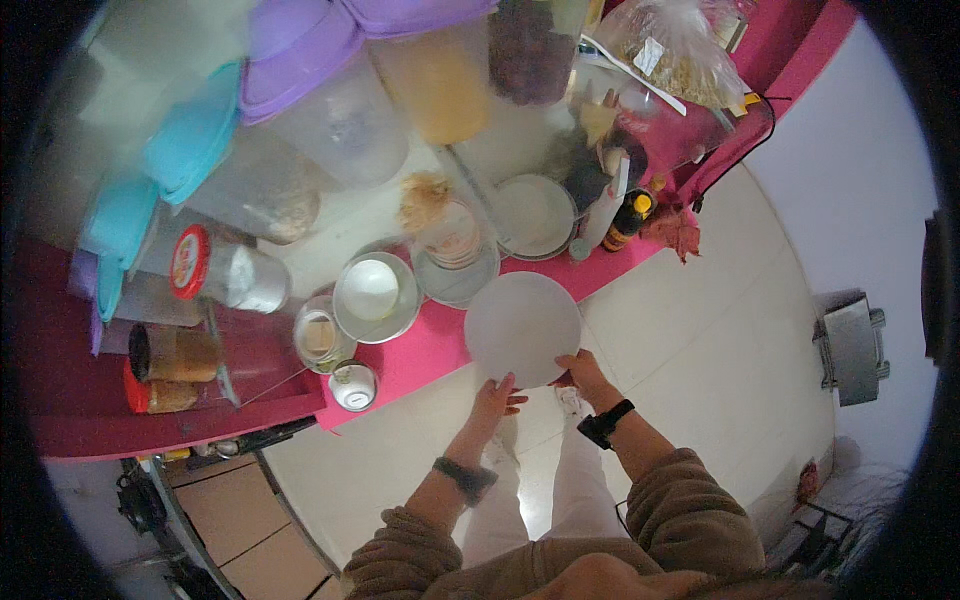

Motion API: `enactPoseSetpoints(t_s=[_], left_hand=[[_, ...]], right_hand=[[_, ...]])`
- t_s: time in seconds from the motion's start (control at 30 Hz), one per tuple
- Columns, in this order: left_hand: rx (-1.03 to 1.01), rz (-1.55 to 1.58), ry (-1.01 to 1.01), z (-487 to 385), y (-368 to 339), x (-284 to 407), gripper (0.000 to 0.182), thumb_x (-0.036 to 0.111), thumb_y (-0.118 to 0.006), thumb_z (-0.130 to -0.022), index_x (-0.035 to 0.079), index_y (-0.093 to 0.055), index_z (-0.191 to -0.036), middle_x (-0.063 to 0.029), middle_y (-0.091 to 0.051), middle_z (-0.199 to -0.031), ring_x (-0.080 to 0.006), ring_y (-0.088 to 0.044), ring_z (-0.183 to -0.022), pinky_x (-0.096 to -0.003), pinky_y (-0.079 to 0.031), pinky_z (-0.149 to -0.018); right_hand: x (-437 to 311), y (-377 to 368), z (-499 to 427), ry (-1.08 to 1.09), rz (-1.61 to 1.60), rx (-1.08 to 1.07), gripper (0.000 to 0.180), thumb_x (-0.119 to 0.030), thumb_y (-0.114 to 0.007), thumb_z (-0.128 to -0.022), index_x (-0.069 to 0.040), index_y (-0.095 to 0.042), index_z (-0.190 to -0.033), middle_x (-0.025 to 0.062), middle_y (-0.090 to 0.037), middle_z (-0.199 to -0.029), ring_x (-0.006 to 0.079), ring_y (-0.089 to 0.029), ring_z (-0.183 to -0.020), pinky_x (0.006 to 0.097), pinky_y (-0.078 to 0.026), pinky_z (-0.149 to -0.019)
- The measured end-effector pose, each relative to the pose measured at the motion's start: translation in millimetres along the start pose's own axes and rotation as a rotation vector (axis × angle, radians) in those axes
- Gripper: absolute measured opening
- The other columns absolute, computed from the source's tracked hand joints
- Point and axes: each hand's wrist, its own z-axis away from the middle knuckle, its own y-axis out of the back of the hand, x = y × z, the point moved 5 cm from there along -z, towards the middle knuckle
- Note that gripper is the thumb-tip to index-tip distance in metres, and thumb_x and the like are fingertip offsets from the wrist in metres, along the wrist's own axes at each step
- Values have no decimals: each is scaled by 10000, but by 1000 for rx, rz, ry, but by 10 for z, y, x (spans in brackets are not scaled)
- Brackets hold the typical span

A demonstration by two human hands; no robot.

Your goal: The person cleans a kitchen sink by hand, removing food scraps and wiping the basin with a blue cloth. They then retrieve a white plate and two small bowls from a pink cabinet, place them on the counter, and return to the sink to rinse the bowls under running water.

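A round, translucent white disc (pixel 523 328), possibly a lid or plate, is held out in front of me, over the front edge of the pink shelf. My right hand (pixel 589 377) grips its lower right rim, thumb on top and fingers underneath. At the lower left rim, the thumb of my left hand (pixel 491 405) overlaps the disc; some of that hand's lower fingers show spread below it. Just beyond the disc stand a clear round container (pixel 457 279) and a wider bowl-like container (pixel 536 217). What the disc hides behind it cannot be seen.
A steel bowl (pixel 375 296), a small white cup (pixel 352 386) and a red-lidded jar (pixel 236 268) stand to the left on the pink shelf (pixel 439 334). Purple-lidded tubs (pixel 341 112) rise behind. A dark bottle with a yellow cap (pixel 626 221) is at right.
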Motion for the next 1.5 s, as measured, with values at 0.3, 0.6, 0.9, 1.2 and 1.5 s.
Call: enactPoseSetpoints(t_s=[0.3, 0.6, 0.9, 1.2, 1.5], left_hand=[[446, -58, -198, -531, -66, -314, 290, 150, -429, -872, -25, -414, -1102, -157, -577, -935, -214, -621, -705, -315, -540, -541], [596, 182, -203, 268, 58, -286, 310, 99, -423, -821, -70, -443, -1081, -167, -596, -901, -231, -627, -655, -321, -562, -578], [567, 158, -155, 123, 43, -247, 241, 105, -444, -827, -71, -496, -984, -146, -606, -807, -206, -621, -626, -319, -553, -586], [466, 105, -190, -878, -395, 364, 243, 119, -429, -838, -77, -508, -958, -150, -607, -715, -201, -616, -560, -293, -525, -507], [402, 207, -233, -1613, -647, 866, 306, 163, -409, -842, -96, -501, -978, -179, -615, -766, -238, -621, -570, -321, -537, -533]], right_hand=[[-290, 367, -354, -262, 242, -367, 444, -423, -529, -858, -55, -525, -1107, 76, -588, -1007, 175, -603, -798, 322, -493, -701], [-1407, 151, -2175, 251, 92, -104, 419, -403, -418, -902, -10, -498, -1025, 87, -577, -751, 181, -552, -575, 297, -465, -499], [-1338, 201, -2791, 204, 114, 293, 493, -161, -479, -808, 51, -291, -1210, 173, -593, -818, 244, -605, -616, 346, -510, -571], [-2197, 399, -1454, 305, 160, -19, 258, -123, -460, -806, 35, -476, -1009, 135, -596, -687, 187, -580, -513, 288, -486, -443], [-1923, 384, -1342, 615, 605, 56, 147, -111, -464, -802, 29, -478, -844, 179, -597, -647, 237, -566, -442, 335, -472, -405]])
